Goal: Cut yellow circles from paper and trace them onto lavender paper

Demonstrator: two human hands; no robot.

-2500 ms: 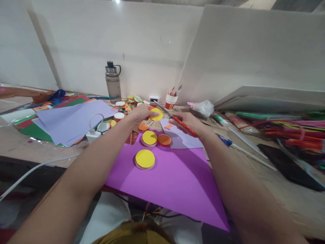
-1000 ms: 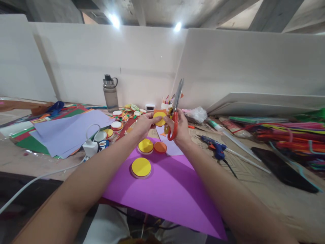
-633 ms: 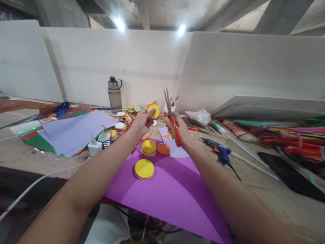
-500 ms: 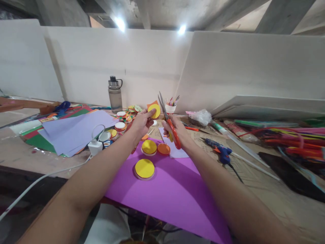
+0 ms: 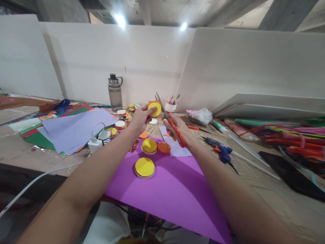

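Between the thumb and fingers of my left hand (image 5: pixel 141 118) is a yellow paper circle (image 5: pixel 154 112), with orange paper (image 5: pixel 151 101) showing behind its top edge. My right hand (image 5: pixel 179 130) is closed around the red handles of a pair of scissors (image 5: pixel 175 130). Their blades are parted and lie at the right edge of the circle and orange paper. Below the hands, two yellow discs (image 5: pixel 144 167) and an orange disc (image 5: pixel 164 147) lie on a purple sheet (image 5: pixel 162 193). A lilac sheet (image 5: pixel 181 151) sits under my right hand.
A water bottle (image 5: pixel 115 95) stands at the back, with a cup of pens (image 5: pixel 170 107) right of it. Lilac papers (image 5: pixel 73 128) and a white plug (image 5: pixel 95 145) lie left. A glue gun (image 5: pixel 220 149) and a black tablet-like slab (image 5: pixel 289 173) lie right.
The scissor blades have come left to the edge of the yellow circle and orange paper, which stood apart from them before. The orange paper has turned slightly in my left hand.
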